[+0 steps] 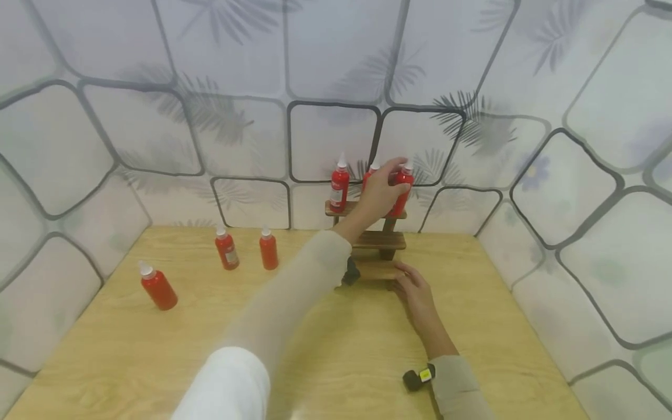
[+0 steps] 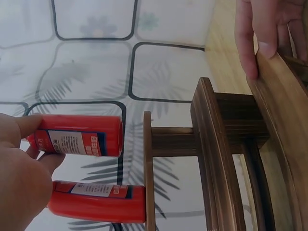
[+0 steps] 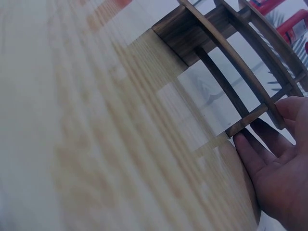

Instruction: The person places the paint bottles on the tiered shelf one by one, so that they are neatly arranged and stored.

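Note:
My left hand (image 1: 379,197) grips a red bottle (image 1: 405,177) with a white nozzle, at the right end of a wooden tiered stand (image 1: 379,239). In the left wrist view a small gap separates the held bottle's base (image 2: 113,136) from the top shelf (image 2: 148,173). Beside it another red bottle (image 2: 103,202) stands on that shelf; the head view shows it partly behind my hand. A further red bottle (image 1: 339,188) stands at the shelf's left end. My right hand (image 1: 418,297) holds the right end of the lowest step (image 1: 375,270), thumb on the board.
On the wooden table (image 1: 315,356), to the left, stand three more red bottles: one nearer (image 1: 159,289), one behind it (image 1: 227,249) and one closer to the stand (image 1: 269,251). Patterned walls (image 1: 241,140) enclose the back and sides.

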Demonstrator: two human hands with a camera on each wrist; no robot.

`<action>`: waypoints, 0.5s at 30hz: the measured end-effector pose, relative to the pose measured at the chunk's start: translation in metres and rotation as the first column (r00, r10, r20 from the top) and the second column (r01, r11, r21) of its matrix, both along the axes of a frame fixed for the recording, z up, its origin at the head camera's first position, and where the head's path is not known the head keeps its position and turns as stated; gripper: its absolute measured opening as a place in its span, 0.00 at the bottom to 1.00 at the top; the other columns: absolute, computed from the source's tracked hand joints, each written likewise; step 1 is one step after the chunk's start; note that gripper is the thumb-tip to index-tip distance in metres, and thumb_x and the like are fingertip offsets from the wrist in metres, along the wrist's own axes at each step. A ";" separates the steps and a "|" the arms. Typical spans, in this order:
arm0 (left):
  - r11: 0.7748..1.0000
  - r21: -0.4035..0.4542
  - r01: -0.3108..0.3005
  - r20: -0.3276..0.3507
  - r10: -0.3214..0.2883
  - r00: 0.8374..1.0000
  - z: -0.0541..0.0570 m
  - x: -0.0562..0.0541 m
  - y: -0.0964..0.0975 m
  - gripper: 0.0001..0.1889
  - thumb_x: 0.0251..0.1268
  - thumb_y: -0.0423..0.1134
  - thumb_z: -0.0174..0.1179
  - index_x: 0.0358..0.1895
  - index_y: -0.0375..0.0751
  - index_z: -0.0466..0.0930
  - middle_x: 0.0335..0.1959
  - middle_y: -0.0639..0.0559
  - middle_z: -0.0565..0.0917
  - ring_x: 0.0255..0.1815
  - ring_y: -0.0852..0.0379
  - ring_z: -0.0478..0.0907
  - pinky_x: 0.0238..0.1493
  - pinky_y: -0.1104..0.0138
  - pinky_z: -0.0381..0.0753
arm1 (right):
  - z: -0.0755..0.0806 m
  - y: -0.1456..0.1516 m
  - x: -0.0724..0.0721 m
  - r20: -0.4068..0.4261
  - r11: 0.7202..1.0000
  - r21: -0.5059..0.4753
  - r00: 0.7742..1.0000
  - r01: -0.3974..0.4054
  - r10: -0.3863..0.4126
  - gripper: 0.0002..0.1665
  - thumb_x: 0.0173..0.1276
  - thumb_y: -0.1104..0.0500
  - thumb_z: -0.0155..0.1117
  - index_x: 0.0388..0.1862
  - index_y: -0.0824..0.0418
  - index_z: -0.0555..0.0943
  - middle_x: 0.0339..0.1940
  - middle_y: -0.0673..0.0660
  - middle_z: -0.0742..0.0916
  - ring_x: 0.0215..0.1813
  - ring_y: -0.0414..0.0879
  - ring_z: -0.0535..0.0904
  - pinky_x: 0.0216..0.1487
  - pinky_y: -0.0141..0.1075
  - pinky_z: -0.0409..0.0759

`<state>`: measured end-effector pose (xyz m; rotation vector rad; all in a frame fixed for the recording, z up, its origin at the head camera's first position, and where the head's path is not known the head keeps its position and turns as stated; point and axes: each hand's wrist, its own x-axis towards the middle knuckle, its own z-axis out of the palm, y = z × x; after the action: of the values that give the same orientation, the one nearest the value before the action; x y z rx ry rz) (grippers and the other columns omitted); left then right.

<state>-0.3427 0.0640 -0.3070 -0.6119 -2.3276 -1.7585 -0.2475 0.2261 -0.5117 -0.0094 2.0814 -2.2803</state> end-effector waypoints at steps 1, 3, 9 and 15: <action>1.000 -0.003 -0.004 0.003 0.004 1.000 0.001 -0.002 0.003 0.29 0.69 0.33 0.63 0.72 0.51 0.69 0.67 0.48 0.78 0.64 0.54 0.77 0.63 0.63 0.80 | 0.001 0.001 0.000 0.001 1.000 0.007 1.000 0.001 -0.001 0.30 0.78 0.51 0.58 0.74 0.61 0.68 0.74 0.63 0.72 0.66 0.48 0.78 0.66 0.37 0.79; 1.000 -0.003 -0.010 0.003 0.010 1.000 0.001 -0.005 0.010 0.29 0.69 0.32 0.63 0.72 0.50 0.69 0.67 0.48 0.78 0.64 0.54 0.77 0.63 0.65 0.80 | 0.002 0.002 0.001 0.008 1.000 0.021 1.000 0.012 -0.012 0.30 0.78 0.51 0.58 0.73 0.60 0.69 0.74 0.62 0.72 0.66 0.48 0.78 0.66 0.37 0.79; 1.000 -0.010 -0.013 -0.014 0.012 1.000 -0.002 -0.011 0.022 0.29 0.70 0.31 0.62 0.73 0.49 0.68 0.66 0.47 0.78 0.61 0.54 0.78 0.62 0.67 0.79 | 0.002 0.004 0.000 0.010 0.999 0.032 1.000 0.025 -0.025 0.30 0.78 0.51 0.58 0.73 0.60 0.69 0.73 0.62 0.73 0.67 0.50 0.77 0.68 0.39 0.77; 0.996 -0.077 -0.055 -0.040 0.052 0.998 -0.006 -0.015 0.022 0.29 0.70 0.30 0.61 0.73 0.47 0.68 0.62 0.47 0.80 0.62 0.56 0.76 0.65 0.69 0.76 | 0.001 0.002 -0.001 0.015 1.000 0.015 1.000 0.011 -0.011 0.31 0.76 0.50 0.60 0.73 0.60 0.69 0.73 0.61 0.73 0.67 0.48 0.77 0.67 0.38 0.77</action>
<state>-0.3582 0.0862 -0.3134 -0.5839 -2.3735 -1.6266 -0.2486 0.2285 -0.5112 0.0197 2.0960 -2.2637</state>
